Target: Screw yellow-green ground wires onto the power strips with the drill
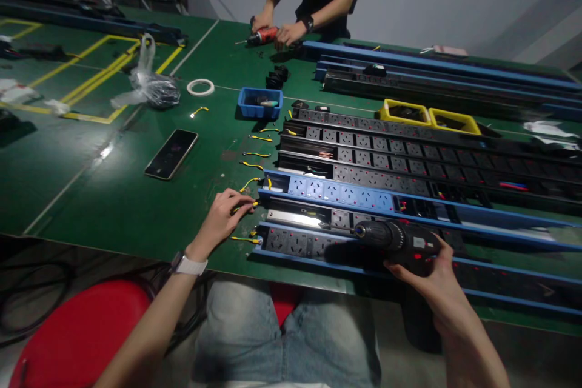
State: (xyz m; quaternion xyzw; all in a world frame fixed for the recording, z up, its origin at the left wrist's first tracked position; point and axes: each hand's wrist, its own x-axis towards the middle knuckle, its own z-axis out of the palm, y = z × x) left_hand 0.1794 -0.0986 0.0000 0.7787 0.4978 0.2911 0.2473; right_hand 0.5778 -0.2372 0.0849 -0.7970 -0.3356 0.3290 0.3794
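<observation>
My right hand [430, 276] is wrapped round a black cordless screwdriver [395, 237], whose tip points left over the nearest blue-framed socket strip [297, 241]. My left hand [224, 216] rests on the green table [127, 200] at the left end of the strips. Its fingers are pinched on a short yellow wire [248, 205]. More yellow wires [254, 154] lie in a row beside the strip ends. Several long black and blue socket strips [364, 160] run to the right.
A phone [171, 153] lies left of the wires. A blue bin [259, 102], a white tape ring [200, 86], a plastic bag [152, 86] and two yellow bins [427, 114] stand farther back. Across the table another person's hands [277, 30] hold a red screwdriver [262, 36].
</observation>
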